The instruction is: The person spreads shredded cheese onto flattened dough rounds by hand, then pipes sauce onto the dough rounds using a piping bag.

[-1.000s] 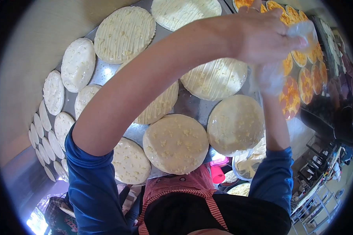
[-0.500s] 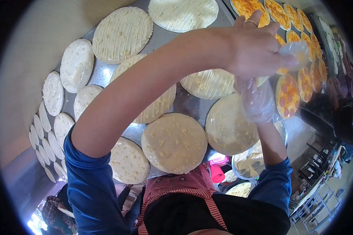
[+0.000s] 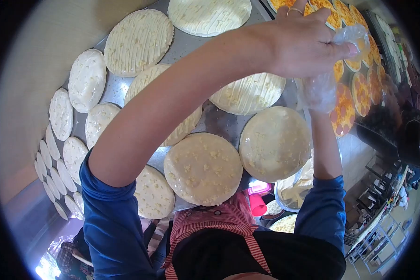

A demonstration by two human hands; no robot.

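Observation:
My bare left hand (image 3: 298, 44), with a ring on one finger, reaches across to the upper right. Its thumb and fingers grip crinkled clear plastic (image 3: 352, 39), which looks like a disposable glove. My right hand (image 3: 318, 91) is wrapped in the same sort of clear plastic, directly below the left. Its fingers are hidden behind my left hand and the plastic. Nearest beneath both hands lies a round pale dough base (image 3: 275, 144) with a thin glossy coating. Another dough base (image 3: 203, 169), dotted with pale crumbs, sits to its left.
More dough bases (image 3: 139, 43), some with piped cream lines, cover the metal table (image 3: 221, 122). Pizzas with orange topping (image 3: 343, 109) stand at the upper right. Below the table edge are a pink cup (image 3: 257, 205), a tub of cream (image 3: 296, 186) and a bowl of crumbs (image 3: 283, 223).
Both hands have moved up, away from my body. The plastic around my right hand has shifted upward, and more of the forearm shows. The camera view has moved slightly.

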